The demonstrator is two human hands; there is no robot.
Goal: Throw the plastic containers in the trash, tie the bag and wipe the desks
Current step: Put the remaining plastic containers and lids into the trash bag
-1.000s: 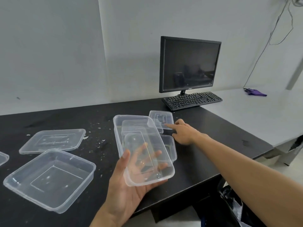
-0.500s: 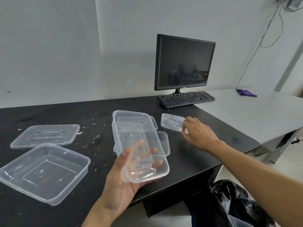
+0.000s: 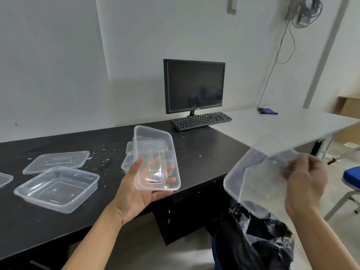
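My left hand point(image 3: 136, 193) grips a clear rectangular plastic container point(image 3: 155, 158) above the front edge of the black desk point(image 3: 204, 152). My right hand point(image 3: 303, 182) holds a clear plastic lid point(image 3: 251, 178), blurred, over the black trash bag point(image 3: 259, 240) on the floor to the right of the desk. A square clear container point(image 3: 56, 189) and a clear lid point(image 3: 56, 161) lie on the desk at the left. Two more clear pieces point(image 3: 129, 152) lie behind the held container, partly hidden. Another clear piece point(image 3: 4, 180) shows at the left edge.
Crumbs are scattered over the black desk. A monitor point(image 3: 194, 86) and keyboard point(image 3: 200, 120) stand at its back right. A white desk point(image 3: 272, 125) adjoins on the right with a purple cloth point(image 3: 267, 111). A blue chair point(image 3: 350, 178) stands at the far right.
My right hand lifted the lid off the desk and swung it right and down, over the trash bag. The view shifted right; my left hand kept hold of its container.
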